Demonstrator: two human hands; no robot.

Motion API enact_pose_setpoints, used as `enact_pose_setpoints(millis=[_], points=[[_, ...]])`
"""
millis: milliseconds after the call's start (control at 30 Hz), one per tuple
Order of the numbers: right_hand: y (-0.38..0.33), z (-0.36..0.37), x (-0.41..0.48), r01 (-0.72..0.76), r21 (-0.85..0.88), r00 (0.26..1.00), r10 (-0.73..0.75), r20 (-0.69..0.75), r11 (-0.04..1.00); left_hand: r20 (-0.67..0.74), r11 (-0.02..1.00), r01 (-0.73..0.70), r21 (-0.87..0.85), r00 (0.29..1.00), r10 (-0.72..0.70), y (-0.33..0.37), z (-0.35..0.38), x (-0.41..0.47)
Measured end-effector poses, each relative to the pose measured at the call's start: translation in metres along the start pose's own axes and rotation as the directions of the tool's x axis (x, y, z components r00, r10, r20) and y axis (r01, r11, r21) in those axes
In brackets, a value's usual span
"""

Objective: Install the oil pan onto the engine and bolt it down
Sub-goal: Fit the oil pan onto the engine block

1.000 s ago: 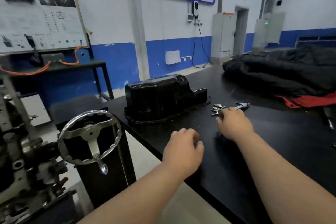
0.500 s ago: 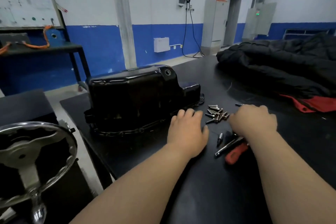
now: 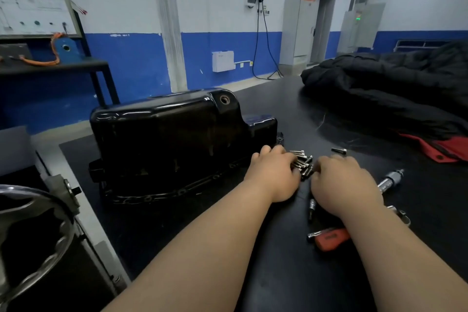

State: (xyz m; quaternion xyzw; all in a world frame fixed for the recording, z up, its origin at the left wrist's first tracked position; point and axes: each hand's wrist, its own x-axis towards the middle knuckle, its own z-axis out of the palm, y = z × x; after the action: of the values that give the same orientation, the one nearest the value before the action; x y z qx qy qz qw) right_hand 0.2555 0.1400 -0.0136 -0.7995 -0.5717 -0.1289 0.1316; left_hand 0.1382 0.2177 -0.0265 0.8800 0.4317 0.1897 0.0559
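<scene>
One black oil pan [image 3: 177, 139] sits upside down on the table [image 3: 291, 273], centre-left. One heap of bolts [image 3: 305, 163] lies just right of it, too tangled to count, with one stray bolt [image 3: 338, 151] beyond. One red-handled screwdriver [image 3: 331, 238] is at lower right. Both hands have closed in: the left hand [image 3: 274, 175], flat short of the heap half a second ago, now curls over it, and the right hand [image 3: 339, 180] meets it. Whether the fingers pinch anything, I cannot tell.

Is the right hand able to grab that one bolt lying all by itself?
Probably yes. The lone bolt lies on the bare table just beyond the right hand, apart from the pile of bolts, and nothing stands between them. The hand would only need to reach a little forward.
</scene>
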Motion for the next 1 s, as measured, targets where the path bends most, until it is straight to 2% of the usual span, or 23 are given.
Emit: enact_pose_setpoints(millis=[200,367,567,667,733,900,933,1000], points=[[-0.003,-0.003,-0.002,-0.008,-0.001,1.000,0.008,0.011,1.000,-0.037,0.997,0.069,-0.045,0.997,-0.071,0.005,-0.005,-0.010],[-0.001,-0.004,-0.006,-0.018,-0.003,1.000,0.018,0.009,1.000,0.061,0.989,0.063,0.135,0.995,-0.072,0.020,-0.013,-0.017],[0.002,-0.005,-0.009,-0.027,0.019,1.000,0.027,0.006,0.999,0.236,0.968,0.129,0.217,0.955,-0.180,0.035,-0.024,-0.015],[0.002,-0.006,-0.010,-0.041,0.037,0.999,0.041,0.002,0.998,0.248,0.965,0.137,0.225,0.949,-0.192,0.035,-0.029,-0.020],[0.003,-0.006,-0.010,-0.053,0.042,0.999,0.053,-0.001,0.998,0.204,0.969,0.115,0.220,0.966,-0.161,0.036,-0.029,-0.026],[0.003,-0.009,-0.012,-0.048,0.039,0.999,0.048,0.012,0.998,-0.067,0.982,0.153,-0.110,0.985,-0.161,0.030,-0.031,-0.056],[0.002,-0.012,-0.012,-0.046,0.041,0.999,0.046,0.002,0.998,-0.142,0.955,0.162,-0.250,0.969,-0.202,0.024,-0.031,-0.064],[-0.001,-0.017,-0.014,-0.023,0.039,0.999,0.025,-0.044,0.999,-0.220,0.790,0.174,-0.588,0.905,-0.363,0.013,-0.038,-0.082]])
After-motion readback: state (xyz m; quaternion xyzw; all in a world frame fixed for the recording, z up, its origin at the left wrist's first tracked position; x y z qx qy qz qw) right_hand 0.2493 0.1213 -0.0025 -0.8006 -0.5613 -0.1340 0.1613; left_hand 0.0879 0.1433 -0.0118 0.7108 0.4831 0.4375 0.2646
